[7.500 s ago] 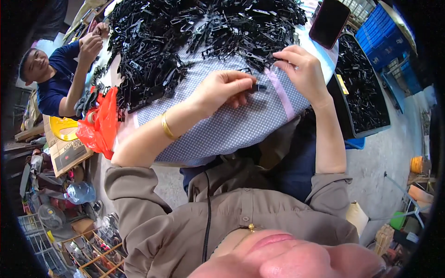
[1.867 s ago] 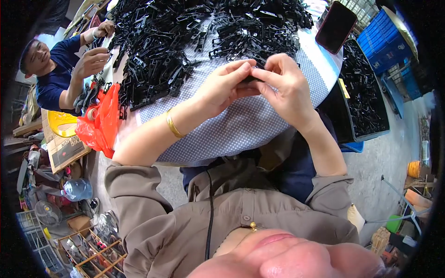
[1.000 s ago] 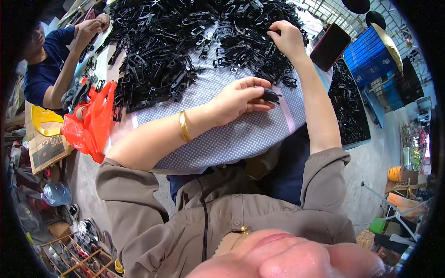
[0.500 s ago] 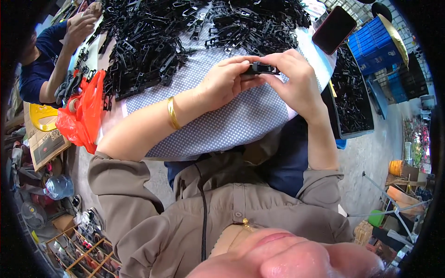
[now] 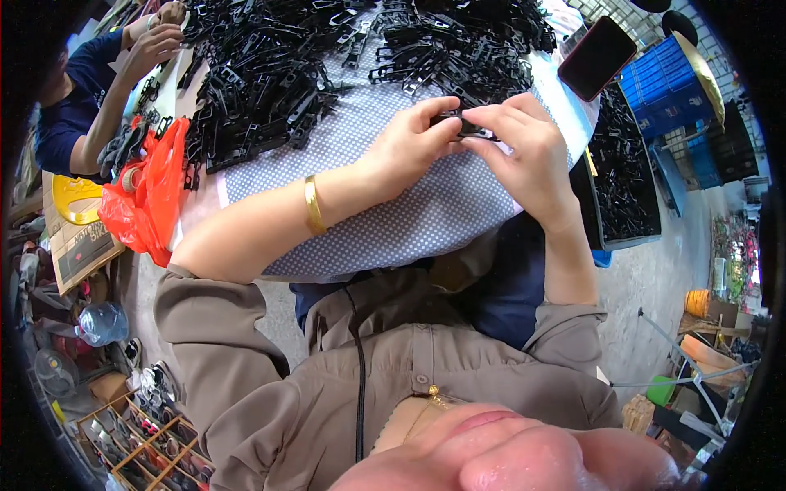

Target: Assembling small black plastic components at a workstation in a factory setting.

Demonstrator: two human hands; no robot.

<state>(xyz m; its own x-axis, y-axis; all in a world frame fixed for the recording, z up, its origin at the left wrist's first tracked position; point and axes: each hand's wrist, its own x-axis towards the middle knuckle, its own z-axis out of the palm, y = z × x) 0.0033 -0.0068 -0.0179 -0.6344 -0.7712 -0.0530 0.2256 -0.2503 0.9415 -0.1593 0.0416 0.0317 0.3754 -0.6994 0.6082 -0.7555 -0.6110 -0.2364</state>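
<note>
Over the near part of a dotted cloth (image 5: 368,225), both my hands pinch one small black plastic part (image 5: 472,130) with a slotted frame. My left hand (image 5: 405,151) grips its left end between thumb and fingers. At the other end, the thumb and fingertips of my right hand (image 5: 532,155) close on it. Much of the part is hidden behind my fingers. Beyond my hands, black plastic pieces with slotted frames are heaped in a left pile (image 5: 266,94) and a right pile (image 5: 458,45).
A phone (image 5: 597,57) lies at the far right of the table. Beside the table, a black bin (image 5: 604,243) holds more black pieces, with blue crates (image 5: 663,86) behind it. At left are a red plastic bag (image 5: 155,200) and a co-worker's hands (image 5: 155,45).
My fingers have shifted on the black part, and more of it is covered now. The left index finger has bent and lifted. The co-worker's hands have moved slightly to the right.
</note>
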